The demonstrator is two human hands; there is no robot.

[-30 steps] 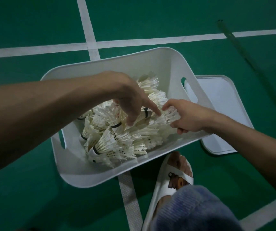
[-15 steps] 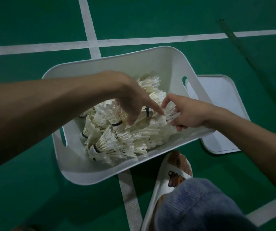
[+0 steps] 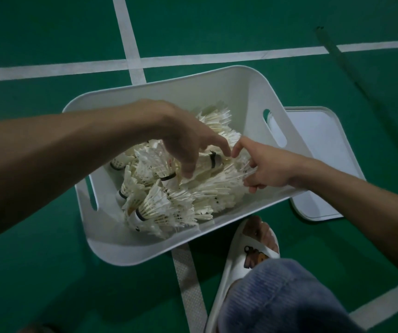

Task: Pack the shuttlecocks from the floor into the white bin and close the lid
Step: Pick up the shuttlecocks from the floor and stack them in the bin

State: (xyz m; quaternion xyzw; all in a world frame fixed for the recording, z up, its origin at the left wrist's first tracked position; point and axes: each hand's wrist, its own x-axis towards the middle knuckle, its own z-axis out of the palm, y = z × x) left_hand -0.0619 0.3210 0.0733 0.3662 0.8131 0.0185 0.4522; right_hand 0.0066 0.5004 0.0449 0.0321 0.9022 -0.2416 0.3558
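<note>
While the right hand (image 3: 267, 167) still pinches a shuttlecock (image 3: 237, 173), its forefinger has straightened toward the relaxed left hand (image 3: 184, 138).

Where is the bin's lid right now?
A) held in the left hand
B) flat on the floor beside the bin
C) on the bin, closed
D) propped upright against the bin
B: the lid lies flat on the green floor beside the white bin, whose top is open with the shuttlecocks showing.
</note>
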